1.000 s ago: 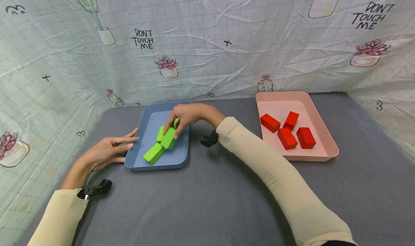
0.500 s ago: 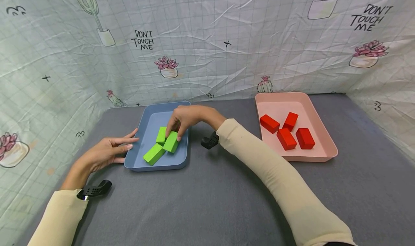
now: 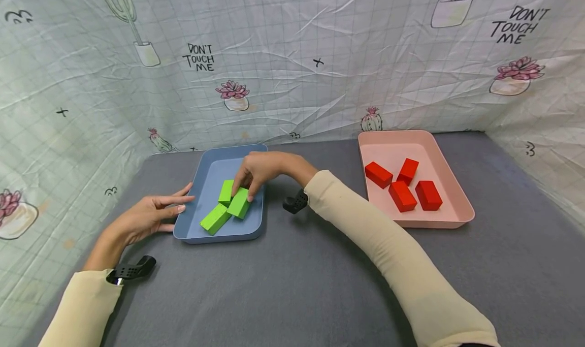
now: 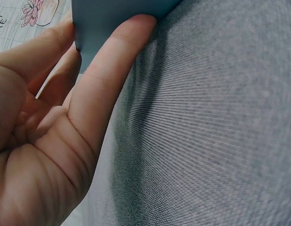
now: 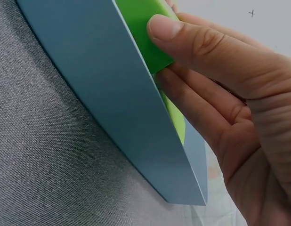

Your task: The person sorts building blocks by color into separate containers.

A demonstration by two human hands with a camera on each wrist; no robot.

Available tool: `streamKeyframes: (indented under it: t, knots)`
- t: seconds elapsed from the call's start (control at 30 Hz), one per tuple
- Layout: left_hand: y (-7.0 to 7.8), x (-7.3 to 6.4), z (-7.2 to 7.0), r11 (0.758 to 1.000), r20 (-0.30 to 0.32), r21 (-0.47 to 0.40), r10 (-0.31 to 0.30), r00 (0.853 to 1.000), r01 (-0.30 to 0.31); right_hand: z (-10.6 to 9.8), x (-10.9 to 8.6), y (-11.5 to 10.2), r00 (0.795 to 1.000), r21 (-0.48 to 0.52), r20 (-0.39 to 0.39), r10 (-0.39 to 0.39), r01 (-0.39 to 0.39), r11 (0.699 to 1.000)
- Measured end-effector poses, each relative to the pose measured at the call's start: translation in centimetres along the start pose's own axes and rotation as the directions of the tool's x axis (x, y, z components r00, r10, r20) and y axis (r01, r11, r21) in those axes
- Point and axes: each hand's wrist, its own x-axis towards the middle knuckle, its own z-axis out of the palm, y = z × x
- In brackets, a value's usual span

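Inside the blue tray (image 3: 219, 239), my right hand (image 3: 262, 169) pinches a green block (image 3: 239, 203) between thumb and fingers. Two more green blocks show right beside it: one behind (image 3: 225, 191) and one at the front left (image 3: 215, 219). The right wrist view shows the thumb on the face of the held block (image 5: 141, 35), while another green block (image 5: 175, 115) appears below it, partly hidden by the tray wall (image 5: 98, 84). My left hand (image 3: 148, 216) touches the tray's left side with spread, mostly straight fingers; its thumb rests against the outer wall (image 4: 108, 23).
On the right stands a pink tray (image 3: 457, 204) with several red blocks (image 3: 402, 196) in it. Both trays rest on a grey cloth surface (image 3: 292, 286). A printed curtain (image 3: 283, 57) hangs behind and along the sides.
My right hand has shifted the held green block slightly toward the near side of the blue tray, and it now lies lower beside the others. The left hand keeps its place.
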Motion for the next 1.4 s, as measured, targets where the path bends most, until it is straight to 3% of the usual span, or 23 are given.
streamKeyframes:
  t: [0.33, 0.53, 0.73, 1.0, 1.17, 1.4]
  knots:
    - [0.1, 0.3, 0.0, 1.0, 0.004, 0.01, 0.004, 1.0, -0.004, 0.8, 0.3, -0.4, 0.999, -0.166, 0.029, 0.02, -0.015, 0.986]
    - [0.1, 0.8, 0.1, 1.0, 0.014, 0.01, 0.007, 1.0, -0.007, 0.7, -1.1, -0.8, 1.0, -0.157, 0.025, 0.009, -0.005, 0.988]
    - [-0.1, 0.8, -0.2, 1.0, 0.021, 0.023, 0.015, 1.0, -0.016, 0.0, -4.8, -1.3, 0.999, -0.183, -0.041, 0.005, -0.012, 0.983]
    - [0.0, 0.3, -0.7, 0.999, 0.012, 0.043, 0.01, 1.0, -0.011, -0.4, -11.9, -1.9, 0.983, -0.246, -0.183, 0.022, -0.068, 0.967]
    - [0.3, 0.2, -0.5, 0.999, 0.01, 0.04, 0.011, 1.0, -0.012, -0.2, -16.4, -2.0, 0.952, -0.3, -0.306, 0.016, -0.112, 0.947]
    - [0.2, 0.2, -0.6, 0.998, -0.018, 0.068, 0.012, 1.0, -0.011, 0.6, -22.6, -2.9, 0.861, -0.307, -0.497, 0.109, -0.292, 0.906]
